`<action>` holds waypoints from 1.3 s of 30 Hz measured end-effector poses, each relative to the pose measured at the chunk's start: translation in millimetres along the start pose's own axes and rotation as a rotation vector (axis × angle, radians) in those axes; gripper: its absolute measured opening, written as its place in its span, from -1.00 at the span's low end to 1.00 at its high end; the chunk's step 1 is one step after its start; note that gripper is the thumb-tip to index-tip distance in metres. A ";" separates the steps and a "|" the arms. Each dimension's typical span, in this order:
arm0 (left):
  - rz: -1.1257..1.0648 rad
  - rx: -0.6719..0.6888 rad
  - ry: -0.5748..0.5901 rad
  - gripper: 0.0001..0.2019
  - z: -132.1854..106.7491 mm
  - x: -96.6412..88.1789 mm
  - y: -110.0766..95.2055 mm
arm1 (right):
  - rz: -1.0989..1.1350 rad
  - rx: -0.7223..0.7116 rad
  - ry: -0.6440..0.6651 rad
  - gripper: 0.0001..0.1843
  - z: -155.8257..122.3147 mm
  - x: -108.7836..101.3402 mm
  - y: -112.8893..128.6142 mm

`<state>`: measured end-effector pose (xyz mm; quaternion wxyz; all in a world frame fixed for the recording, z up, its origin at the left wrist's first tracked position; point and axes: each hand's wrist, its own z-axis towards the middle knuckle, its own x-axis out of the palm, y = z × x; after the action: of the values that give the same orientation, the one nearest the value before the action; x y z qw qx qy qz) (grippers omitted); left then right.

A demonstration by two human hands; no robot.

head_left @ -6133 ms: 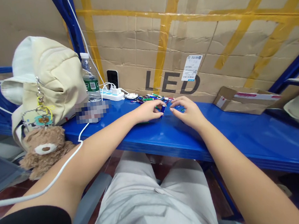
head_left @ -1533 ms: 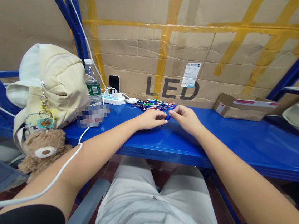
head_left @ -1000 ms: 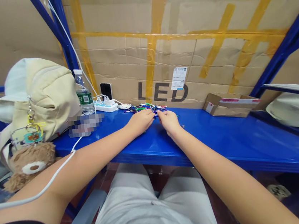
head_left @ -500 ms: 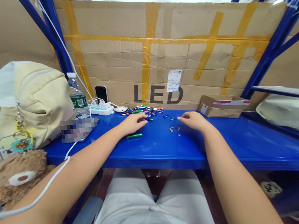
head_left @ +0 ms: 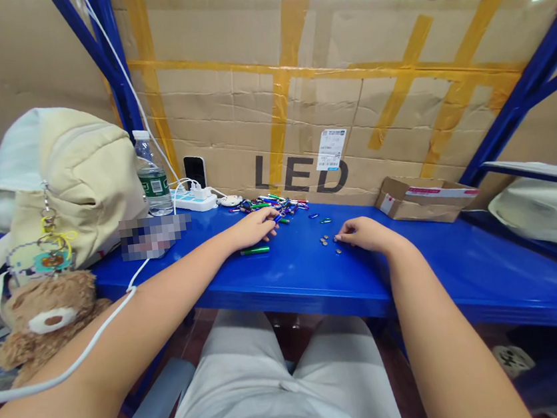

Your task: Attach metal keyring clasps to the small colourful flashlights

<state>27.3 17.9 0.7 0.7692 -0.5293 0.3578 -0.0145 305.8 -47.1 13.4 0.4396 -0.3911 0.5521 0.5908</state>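
My left hand [head_left: 256,227] is closed at the near edge of a pile of small coloured metal tubes [head_left: 270,203], with a small blue tube [head_left: 277,218] at its fingertips. Just below it on the table lies a green tube [head_left: 255,250]. My right hand [head_left: 366,234] pinches one small round metal piece, which looks like a button cell [head_left: 337,238], at the table surface. Several more button cells [head_left: 324,242] lie beside those fingertips. Farther back are a small blue oblong piece [head_left: 314,216] and a green one [head_left: 326,220].
On the blue table [head_left: 297,281], a cardboard box [head_left: 426,200] stands at the back right. A white power strip [head_left: 197,203], water bottle [head_left: 153,176] and cream bag [head_left: 88,170] with a plush bear [head_left: 53,322] are at left. A white cable [head_left: 93,344] crosses my left forearm.
My right hand has come down toward me from beside the green oblong piece to the button cells, its fingers closing there. My left hand stays by the pile. The view has shifted slightly.
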 end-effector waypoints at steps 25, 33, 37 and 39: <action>0.497 0.468 0.146 -0.69 -11.1 4.1 -7.4 | 0.024 -0.618 -0.124 -0.68 -13.8 29.8 71.1; 0.529 0.595 0.121 -0.75 -11.4 5.2 -8.8 | 0.080 -0.600 -0.091 -0.64 -16.1 31.4 74.2; 0.567 0.643 0.087 -0.75 -13.4 6.9 -9.8 | 0.197 -0.554 -0.052 -0.62 -15.6 32.5 74.6; 0.613 0.649 0.070 -0.74 -14.2 7.9 -10.3 | 0.258 -0.539 -0.028 -0.62 -15.4 32.6 74.3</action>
<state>28.7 -1.2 2.4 0.8516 -0.1293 0.5009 0.0846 224.7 -59.9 4.2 0.2489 -0.4120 0.4142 0.7725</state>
